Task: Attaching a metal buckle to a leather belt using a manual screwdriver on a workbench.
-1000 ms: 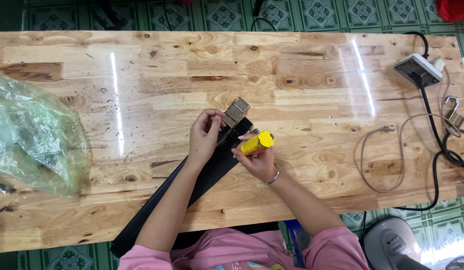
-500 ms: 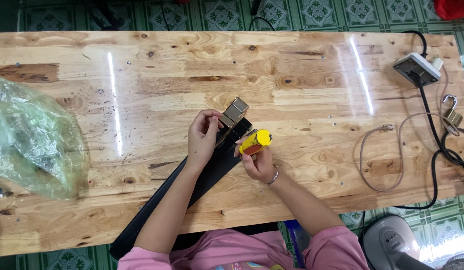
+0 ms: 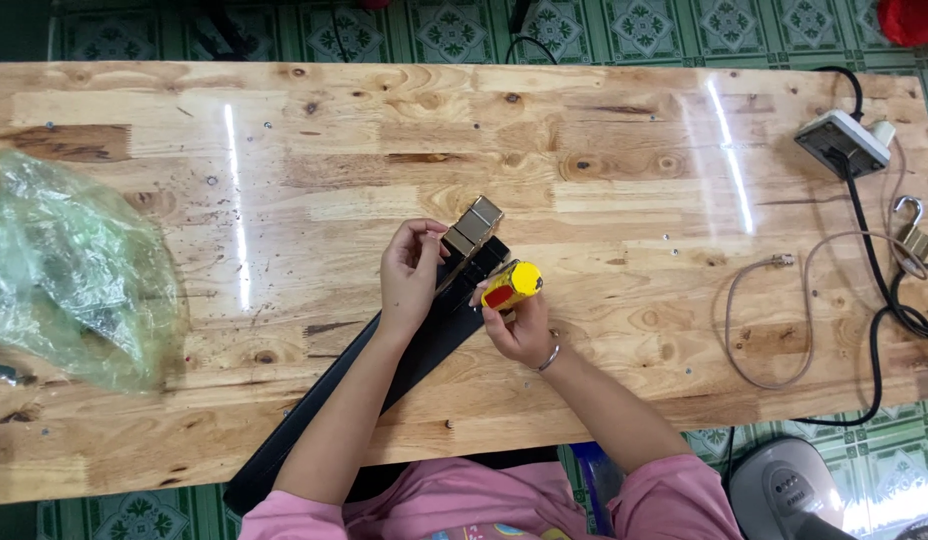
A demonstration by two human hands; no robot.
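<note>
at frame centre, left hand (image 3: 409, 280) pinches the gold buckle (image 3: 472, 228) of a black belt (image 3: 384, 385). right hand (image 3: 519, 325) grips a yellow tool (image 3: 512, 285) beside it.

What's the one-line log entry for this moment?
left hand: grips buckle end of black belt | right hand: holds yellow tool at belt | bag left | cables right
</note>
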